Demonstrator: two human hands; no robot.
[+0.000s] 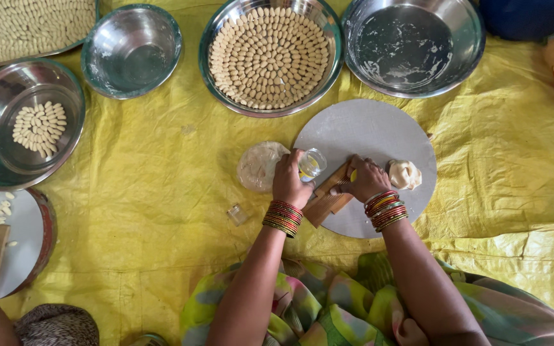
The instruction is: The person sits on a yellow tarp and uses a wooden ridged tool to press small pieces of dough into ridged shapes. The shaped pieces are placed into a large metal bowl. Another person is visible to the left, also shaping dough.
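Left hand (290,181): closed round a small clear glass jar (311,164), tipped toward the ridged wooden block (328,195), as if to drip onto it.
Right hand (365,179): fingers curled, pressing down on the block's far end, apparently steadying it.
Board: round grey board (367,131) on the yellow sheet (161,192), carrying block and dough lump (405,174) within reach.
Pose: both wrists bangled, forearms converging.
Nearby: jar lid (237,214) aside; steel bowl of shaped pieces (269,56) ahead.
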